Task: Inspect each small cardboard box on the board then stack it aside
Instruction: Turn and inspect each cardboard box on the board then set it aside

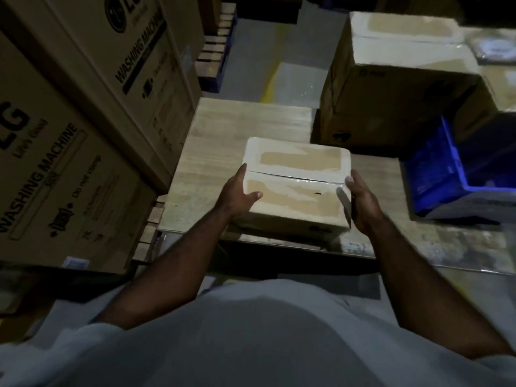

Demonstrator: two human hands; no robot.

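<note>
Small box [296, 188] tan w/ glossy clear tape; board [223, 141] pale woodgrain; crate [435, 180] blue.

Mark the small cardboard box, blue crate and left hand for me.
small cardboard box [296, 177]: head view, taped top face.
blue crate [435, 175]: head view, outer side wall.
left hand [237, 192]: head view, back of the hand.

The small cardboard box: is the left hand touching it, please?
Touching. Head view: the left hand lays its thumb on the small cardboard box, fingers along its side.
</note>
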